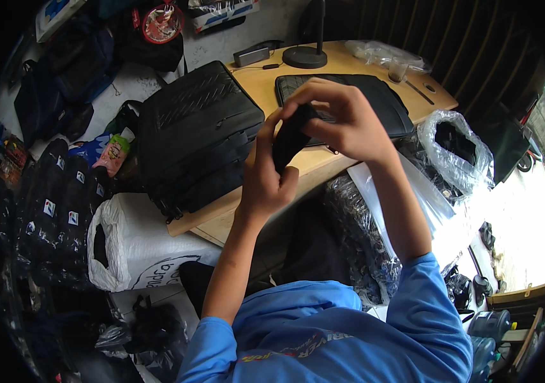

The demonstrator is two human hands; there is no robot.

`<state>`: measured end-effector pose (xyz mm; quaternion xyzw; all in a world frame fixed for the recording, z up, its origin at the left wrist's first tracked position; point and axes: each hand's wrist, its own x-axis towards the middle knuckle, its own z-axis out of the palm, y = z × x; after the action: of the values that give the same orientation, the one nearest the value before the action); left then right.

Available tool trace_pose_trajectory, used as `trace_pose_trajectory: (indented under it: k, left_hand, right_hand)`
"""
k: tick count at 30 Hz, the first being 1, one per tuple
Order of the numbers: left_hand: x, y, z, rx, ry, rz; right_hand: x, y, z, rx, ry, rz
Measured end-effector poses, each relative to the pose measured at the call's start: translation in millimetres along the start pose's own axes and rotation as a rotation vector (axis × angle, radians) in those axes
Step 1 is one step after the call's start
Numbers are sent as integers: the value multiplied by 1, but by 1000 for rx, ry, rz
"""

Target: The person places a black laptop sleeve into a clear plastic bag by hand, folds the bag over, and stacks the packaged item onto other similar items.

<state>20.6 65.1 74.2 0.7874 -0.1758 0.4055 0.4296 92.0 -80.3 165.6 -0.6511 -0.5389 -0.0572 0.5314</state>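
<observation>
A small black item (290, 142), soft-looking like folded fabric, is held up between both hands above the table's near edge; its exact kind I cannot make out. My left hand (267, 175) grips its lower left side, thumb up. On its upper right side, my right hand (347, 121) has fingers curled over the top and the thumb against it. To the left of the hands a bulky black backpack (199, 121) lies on the wooden table (261, 82). Behind the right hand a flatter black bag or panel (381, 96) rests on the tabletop, partly hidden.
A round black stand base (305, 57), a black adapter box (251, 57) and a clear cup (398, 70) occupy the table's far side. Below it are a white sack (157, 239) and plastic-wrapped goods (358, 233). An open clear plastic bag (470, 150) stands at right.
</observation>
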Motion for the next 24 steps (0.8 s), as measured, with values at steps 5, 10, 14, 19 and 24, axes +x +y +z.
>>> trace_pose_trajectory:
  k: [5, 10, 14, 19, 24]
  left_hand:
    - [-5, 2, -5, -32, -119, -29]
    - [-14, 0, 8, -39, -151, 24]
    - [-16, 7, 25, -128, -207, -18]
    - [-10, 12, 42, -269, -211, 25]
    - [-7, 17, 57, -623, -311, -472]
  right_hand:
    - [-21, 1, -22, 182, -49, 210]
    - [-47, 17, -42, 267, 4, 195]
    - [-63, 25, -58, 236, -2, 249]
    - [-73, 29, -77, 226, -1, 243]
    - [-93, 37, -101, 283, 19, 266]
